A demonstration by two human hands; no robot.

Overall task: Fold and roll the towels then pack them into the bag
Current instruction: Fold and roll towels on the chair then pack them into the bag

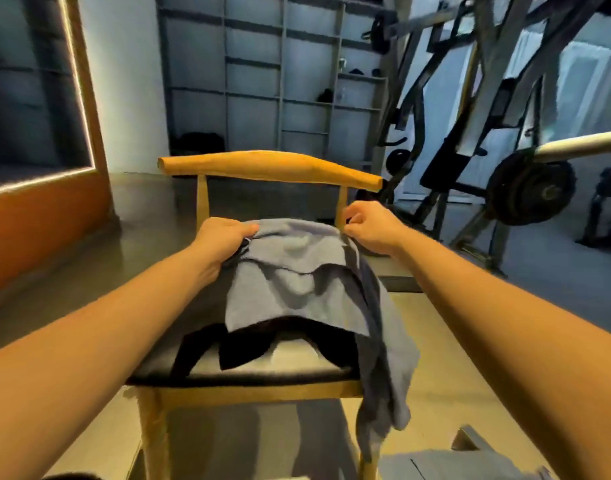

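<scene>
Head: towel [290, 271], corner inside left grip [224, 237]

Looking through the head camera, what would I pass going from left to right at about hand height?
Lit wooden frame → left hand → grey towel → right hand → barbell weight plates.

The grey towel [297, 282] is soft, matt cloth; the chair [269, 168] is smooth, satin-finished wood. At three o'clock the barbell plates [532, 192] look dull dark metal
</scene>
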